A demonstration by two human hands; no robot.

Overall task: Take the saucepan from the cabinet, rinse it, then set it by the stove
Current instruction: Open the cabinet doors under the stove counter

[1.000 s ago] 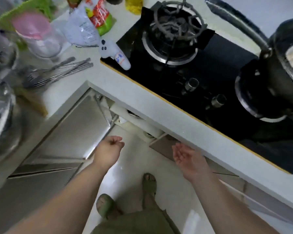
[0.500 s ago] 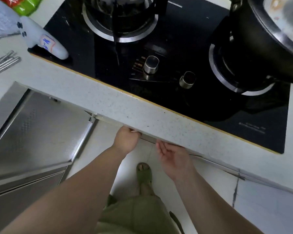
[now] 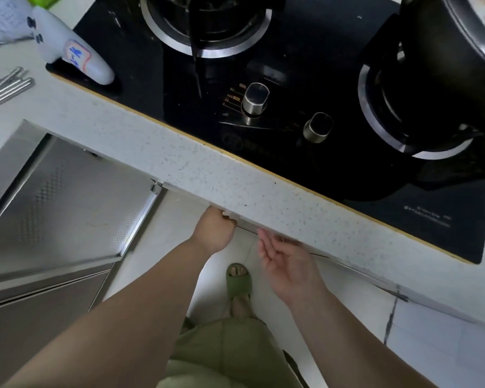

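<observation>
Under the countertop [image 3: 207,175] our left hand [image 3: 214,231] curls on the cabinet door [image 3: 185,191]; right hand [image 3: 286,261] open, empty; fingers may slip.

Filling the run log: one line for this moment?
stage: opening cabinet | left hand: gripping door top | right hand: open, empty | saucepan: not seen

Kitchen's pretty cramped. Pale speckled stone bench [image 3: 213,175] runs diagonally across the view, with a glossy black glass hob [image 3: 305,163] sunk into it, thin gold trim along its edge. Just below the bench edge on the left there's a brushed steel cabinet door [image 3: 62,208] swung open, dotted embossed pattern catching the light. Floor [image 3: 347,298] is big glossy white tiles with dark grout lines, quite reflective. Lighting is soft and cool, no hard shadows anywhere.
</observation>
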